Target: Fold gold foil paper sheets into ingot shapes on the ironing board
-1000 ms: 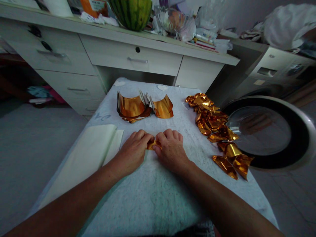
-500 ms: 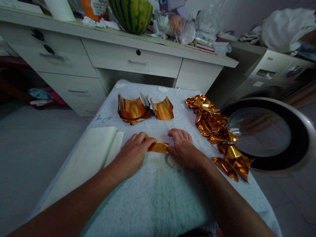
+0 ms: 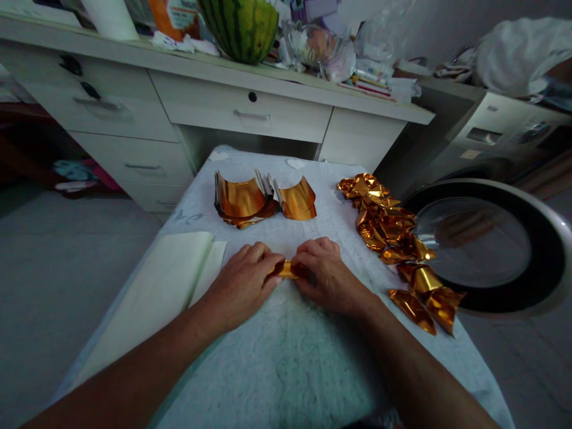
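Observation:
Between my hands is a narrow strip of gold foil paper [image 3: 287, 269], low over the cloth-covered table. My left hand [image 3: 252, 275] pinches its left end between thumb and fingers. At the other end my right hand [image 3: 322, 271] has its fingers curled round the foil, hiding that part. Beyond the hands stand curved stacks of gold foil sheets [image 3: 243, 198], with a smaller stack [image 3: 298, 199] to their right. Several folded gold foil pieces [image 3: 386, 223] lie in a row along the table's right side.
Folded pale paper [image 3: 156, 286] lies left of my left arm on the table [image 3: 286, 363]. A drawer cabinet [image 3: 250, 113] with a cut watermelon [image 3: 241, 27] on top stands behind. The open round washing machine door [image 3: 482, 241] comes close to the table's right edge.
My right hand has closed its fingers on the foil's right end and moved slightly left. Less of the strip shows between my hands, and its middle is bent.

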Action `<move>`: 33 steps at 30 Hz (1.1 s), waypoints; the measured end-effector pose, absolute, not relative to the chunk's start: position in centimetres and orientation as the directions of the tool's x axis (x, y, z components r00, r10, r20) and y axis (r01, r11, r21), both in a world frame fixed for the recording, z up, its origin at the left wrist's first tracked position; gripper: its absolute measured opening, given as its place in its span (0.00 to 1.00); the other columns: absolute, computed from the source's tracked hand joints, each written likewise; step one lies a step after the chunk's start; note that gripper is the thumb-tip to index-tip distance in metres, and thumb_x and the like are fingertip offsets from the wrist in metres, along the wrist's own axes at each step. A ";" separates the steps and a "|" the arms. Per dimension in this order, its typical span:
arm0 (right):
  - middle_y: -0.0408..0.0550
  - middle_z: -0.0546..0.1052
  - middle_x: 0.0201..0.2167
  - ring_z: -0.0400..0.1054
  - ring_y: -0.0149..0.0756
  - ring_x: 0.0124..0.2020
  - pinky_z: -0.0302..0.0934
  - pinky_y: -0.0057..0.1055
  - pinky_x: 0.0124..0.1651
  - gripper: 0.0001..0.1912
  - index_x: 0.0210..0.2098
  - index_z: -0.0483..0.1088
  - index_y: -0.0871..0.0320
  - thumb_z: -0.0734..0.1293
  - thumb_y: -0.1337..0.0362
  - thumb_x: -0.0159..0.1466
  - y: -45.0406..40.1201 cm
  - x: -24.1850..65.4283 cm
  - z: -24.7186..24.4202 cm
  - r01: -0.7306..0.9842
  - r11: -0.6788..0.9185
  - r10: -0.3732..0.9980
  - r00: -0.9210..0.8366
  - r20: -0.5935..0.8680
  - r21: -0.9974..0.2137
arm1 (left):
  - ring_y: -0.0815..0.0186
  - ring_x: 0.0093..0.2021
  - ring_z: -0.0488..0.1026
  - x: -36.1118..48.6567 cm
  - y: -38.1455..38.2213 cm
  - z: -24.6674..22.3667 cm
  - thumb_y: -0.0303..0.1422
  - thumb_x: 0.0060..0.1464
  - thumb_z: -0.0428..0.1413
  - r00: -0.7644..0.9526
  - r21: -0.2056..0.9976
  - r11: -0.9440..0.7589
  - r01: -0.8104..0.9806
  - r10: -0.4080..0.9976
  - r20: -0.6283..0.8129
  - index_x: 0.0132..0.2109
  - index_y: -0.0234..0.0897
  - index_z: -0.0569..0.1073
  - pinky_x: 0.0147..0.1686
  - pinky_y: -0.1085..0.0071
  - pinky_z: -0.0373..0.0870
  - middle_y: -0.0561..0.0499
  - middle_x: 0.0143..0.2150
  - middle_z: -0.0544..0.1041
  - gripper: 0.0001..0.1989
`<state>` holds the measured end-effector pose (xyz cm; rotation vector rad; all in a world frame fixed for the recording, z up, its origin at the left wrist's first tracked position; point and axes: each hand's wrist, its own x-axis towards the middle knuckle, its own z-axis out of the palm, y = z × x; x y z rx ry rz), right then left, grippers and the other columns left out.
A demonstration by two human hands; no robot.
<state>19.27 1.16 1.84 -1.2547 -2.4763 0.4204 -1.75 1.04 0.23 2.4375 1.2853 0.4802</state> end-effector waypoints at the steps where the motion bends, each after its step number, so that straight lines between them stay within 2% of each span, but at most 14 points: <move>1: 0.46 0.73 0.39 0.59 0.40 0.44 0.49 0.40 0.50 0.06 0.37 0.73 0.56 0.67 0.69 0.60 1.2 19.3 1.8 0.715 0.577 0.810 -0.564 0.162 -0.393 | 0.58 0.45 0.66 -1.7 1.0 0.3 0.33 0.60 0.54 0.531 0.441 -0.532 0.723 0.836 0.137 0.50 0.41 0.72 0.47 0.59 0.66 0.48 0.44 0.69 0.11; 6: 0.47 0.75 0.37 0.60 0.41 0.43 0.49 0.41 0.51 0.09 0.38 0.74 0.57 0.65 0.72 0.60 1.3 19.1 2.0 0.712 0.600 0.795 -0.583 0.168 -0.365 | 0.58 0.45 0.68 -1.6 1.1 0.2 0.34 0.59 0.57 0.537 0.390 -0.551 0.738 0.829 0.155 0.51 0.43 0.73 0.46 0.59 0.67 0.48 0.44 0.71 0.13; 9: 0.47 0.75 0.35 0.60 0.40 0.42 0.49 0.41 0.49 0.10 0.36 0.75 0.57 0.64 0.73 0.59 1.3 18.9 2.0 0.717 0.601 0.794 -0.587 0.157 -0.353 | 0.59 0.43 0.70 -1.5 1.4 0.1 0.29 0.61 0.54 0.548 0.361 -0.565 0.742 0.821 0.158 0.47 0.41 0.76 0.45 0.61 0.68 0.49 0.41 0.74 0.10; 13: 0.47 0.75 0.36 0.60 0.40 0.42 0.49 0.40 0.49 0.09 0.36 0.74 0.57 0.64 0.73 0.60 1.4 18.9 1.7 0.731 0.590 0.803 -0.577 0.152 -0.343 | 0.60 0.40 0.71 -1.4 1.5 0.3 0.24 0.61 0.51 0.574 0.293 -0.598 0.746 0.800 0.172 0.43 0.41 0.77 0.41 0.62 0.67 0.50 0.38 0.77 0.12; 21: 0.46 0.74 0.35 0.60 0.40 0.43 0.50 0.39 0.49 0.10 0.34 0.71 0.57 0.62 0.77 0.57 1.2 18.7 1.3 0.717 0.609 0.792 -0.572 0.214 -0.338 | 0.57 0.35 0.68 -1.4 0.7 1.3 0.23 0.59 0.50 0.517 0.132 -0.552 0.823 0.825 0.226 0.36 0.38 0.75 0.34 0.61 0.68 0.49 0.34 0.78 0.10; 24: 0.46 0.75 0.36 0.60 0.39 0.43 0.49 0.39 0.50 0.11 0.36 0.71 0.56 0.62 0.77 0.59 0.9 18.5 1.5 0.663 0.660 0.749 -0.617 0.241 -0.353 | 0.56 0.37 0.72 -1.8 0.8 1.2 0.23 0.58 0.49 0.500 0.170 -0.553 0.816 0.822 0.272 0.38 0.37 0.76 0.39 0.58 0.71 0.47 0.38 0.79 0.11; 27: 0.45 0.75 0.36 0.62 0.38 0.43 0.50 0.38 0.49 0.11 0.39 0.71 0.56 0.62 0.76 0.61 0.7 18.4 1.6 0.619 0.692 0.717 -0.650 0.253 -0.371 | 0.57 0.46 0.75 -2.0 1.2 0.9 0.22 0.56 0.48 0.466 0.270 -0.570 0.776 0.807 0.363 0.42 0.38 0.75 0.48 0.57 0.72 0.46 0.46 0.79 0.13; 33: 0.46 0.76 0.38 0.63 0.39 0.44 0.52 0.38 0.50 0.09 0.40 0.71 0.55 0.61 0.72 0.66 0.5 18.6 1.8 0.593 0.713 0.698 -0.644 0.312 -0.373 | 0.59 0.59 0.69 -2.1 1.3 1.1 0.23 0.55 0.51 0.450 0.496 -0.571 0.654 0.821 0.351 0.48 0.40 0.71 0.58 0.60 0.69 0.46 0.59 0.70 0.14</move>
